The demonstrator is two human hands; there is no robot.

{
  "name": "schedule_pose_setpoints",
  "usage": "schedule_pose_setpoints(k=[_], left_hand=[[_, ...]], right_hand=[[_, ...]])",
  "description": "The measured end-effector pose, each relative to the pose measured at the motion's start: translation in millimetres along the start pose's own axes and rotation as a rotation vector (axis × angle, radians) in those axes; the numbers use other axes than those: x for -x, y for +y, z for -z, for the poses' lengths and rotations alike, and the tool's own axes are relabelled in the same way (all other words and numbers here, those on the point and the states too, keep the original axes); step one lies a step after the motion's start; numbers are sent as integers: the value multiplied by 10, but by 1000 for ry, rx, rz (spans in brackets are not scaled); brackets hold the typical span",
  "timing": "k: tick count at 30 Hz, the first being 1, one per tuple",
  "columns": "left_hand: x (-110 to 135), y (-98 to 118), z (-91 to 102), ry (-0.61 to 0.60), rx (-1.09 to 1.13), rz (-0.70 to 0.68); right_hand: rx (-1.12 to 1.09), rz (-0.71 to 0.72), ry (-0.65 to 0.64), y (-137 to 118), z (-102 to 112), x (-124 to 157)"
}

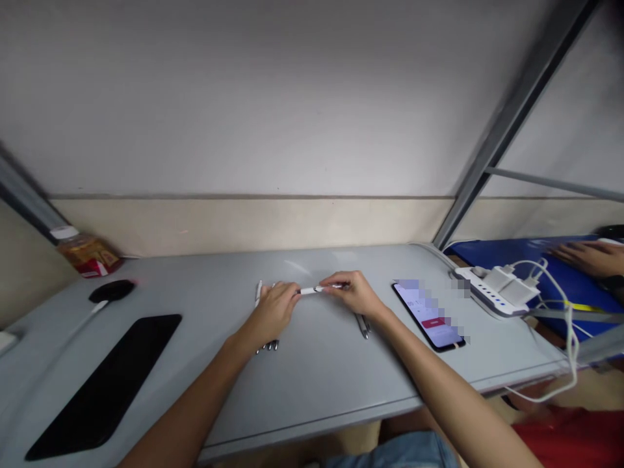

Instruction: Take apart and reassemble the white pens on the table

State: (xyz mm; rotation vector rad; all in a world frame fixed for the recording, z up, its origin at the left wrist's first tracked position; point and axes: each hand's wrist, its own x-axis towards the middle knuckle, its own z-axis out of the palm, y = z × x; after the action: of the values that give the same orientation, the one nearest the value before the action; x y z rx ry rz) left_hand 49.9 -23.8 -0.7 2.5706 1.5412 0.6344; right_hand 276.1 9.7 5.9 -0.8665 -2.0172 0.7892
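Pen ends obscured: the left hand (275,309) and right hand (355,296) are both clamped on one white pen (308,291), between them over the desk (316,383). Loose pens (275,345) under the left hand are mostly hidden; further pens (362,325) beside the right wrist are partly covered. Phone (414,305) display: partly pixelated. Power strip (480,296) beyond it; bottle (90,255) at far left.
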Motion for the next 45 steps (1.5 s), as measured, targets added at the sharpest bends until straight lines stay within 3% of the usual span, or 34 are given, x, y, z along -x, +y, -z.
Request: schedule_pose_setpoints(k=[5, 10, 14, 19, 23, 28, 33, 45], left_hand=[[-12, 8, 49, 34, 15, -43], [-12, -5, 49, 33, 10, -32], [-9, -16, 46, 26, 17, -44], [-9, -26, 55, 34, 0, -34], [-5, -5, 60, 23, 22, -43], [9, 35, 82, 12, 63, -25], [14, 54, 108, 10, 73, -11], [6, 39, 68, 29, 61, -12]], right_hand=[[-143, -182, -110, -22, 65, -6], [-159, -158, -144, -29, 135, 3], [-108, -263, -195, -10, 137, 11], [-157, -187, -156, -17, 155, 11], [-138, -297, -223, -4, 150, 11], [-105, -174, -179, -13, 126, 4], [-24, -157, -120, -46, 112, 5], [18, -142, -147, -52, 96, 15]])
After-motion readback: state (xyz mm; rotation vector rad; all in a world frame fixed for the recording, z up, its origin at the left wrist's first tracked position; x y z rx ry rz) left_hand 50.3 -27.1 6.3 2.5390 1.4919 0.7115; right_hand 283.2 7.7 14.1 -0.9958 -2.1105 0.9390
